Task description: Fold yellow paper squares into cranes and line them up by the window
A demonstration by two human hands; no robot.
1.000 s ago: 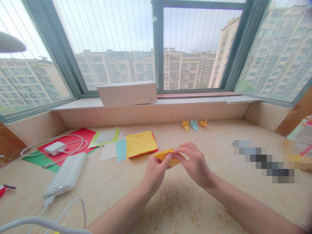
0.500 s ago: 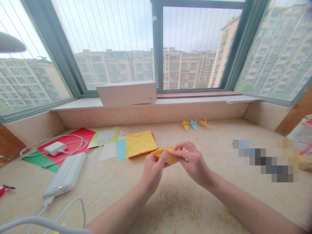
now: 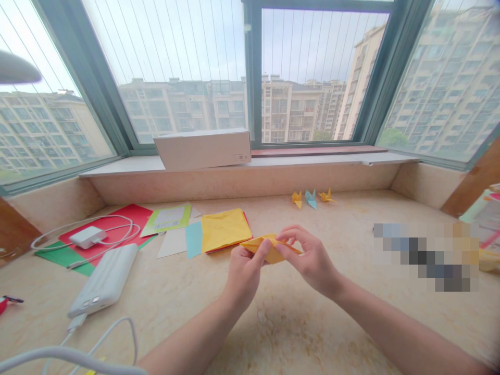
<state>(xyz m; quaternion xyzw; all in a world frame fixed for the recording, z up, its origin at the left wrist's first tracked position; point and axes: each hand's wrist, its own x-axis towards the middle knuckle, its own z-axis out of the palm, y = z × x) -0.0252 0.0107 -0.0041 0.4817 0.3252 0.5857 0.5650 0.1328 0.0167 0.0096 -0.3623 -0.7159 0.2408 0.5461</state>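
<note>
A folded piece of yellow origami paper is held in the air between both hands, just in front of a stack of square sheets. My left hand pinches its left part, thumb on top and the other fingers mostly hidden beneath. My right hand grips the right part with the thumb on the near face and the fingers curled at the upper edge. Beyond the hands stand small folded paper cranes: a yellow one, a light blue one and another yellow one.
Left of my hands lie yellow sheets, a light blue sheet, red paper and a green-edged packet. A white power bank and white charger trail cables. A white box rests on the ledge. A blurred patch hides something at right.
My right thumb and fingers have shifted slightly on the yellow paper, and more of its right point shows now. The left hand keeps its hold.
</note>
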